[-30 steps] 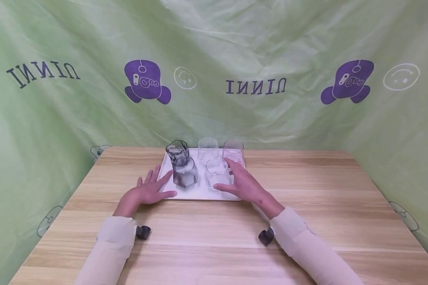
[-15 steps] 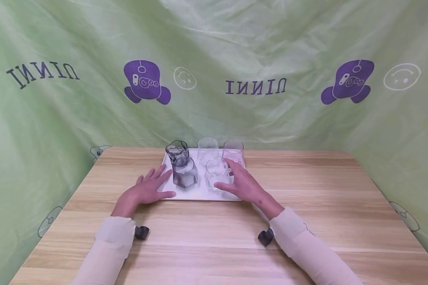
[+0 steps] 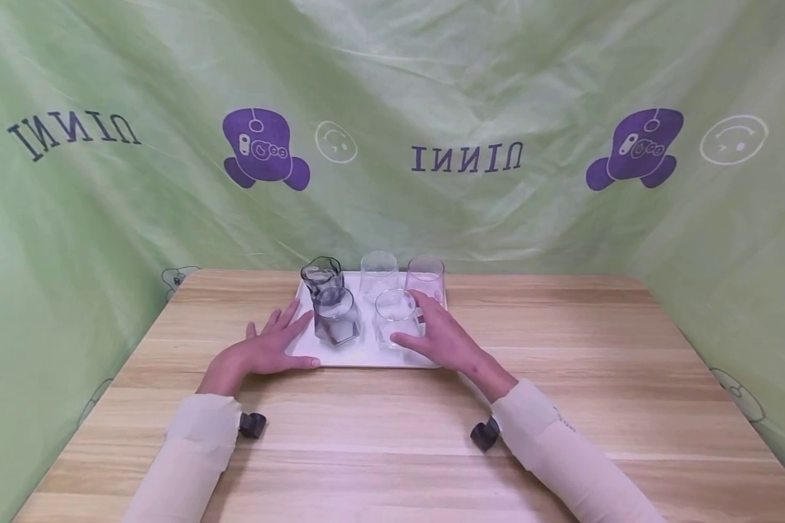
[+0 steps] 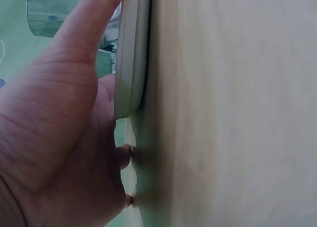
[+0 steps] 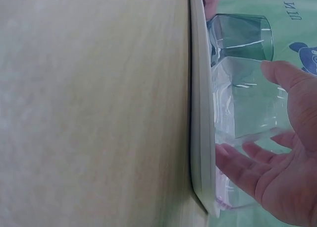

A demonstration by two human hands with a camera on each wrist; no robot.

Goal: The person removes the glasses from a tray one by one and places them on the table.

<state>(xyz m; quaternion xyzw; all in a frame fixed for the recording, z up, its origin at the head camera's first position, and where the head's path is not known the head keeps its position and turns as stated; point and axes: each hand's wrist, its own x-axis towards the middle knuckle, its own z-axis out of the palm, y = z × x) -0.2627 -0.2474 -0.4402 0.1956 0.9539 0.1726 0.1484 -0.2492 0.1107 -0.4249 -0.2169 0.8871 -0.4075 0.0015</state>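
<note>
White tray [image 3: 368, 356] flat; clear front glass [image 3: 393, 317], smoky front glass [image 3: 337, 321] upright on it.

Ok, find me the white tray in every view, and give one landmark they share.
Head: the tray lies just below centre, bearing five glasses.
Left wrist: the tray, edge-on, runs down from the top, left of centre.
Right wrist: the tray, an edge-on strip right of centre.
Shared landmark: the wooden table.

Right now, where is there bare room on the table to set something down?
The wooden table is bare in front of the white tray, between the two sleeves, and right of the right hand out to the table's edge. A narrower patch lies left of the left hand. The tray is crowded with five glasses.
</note>
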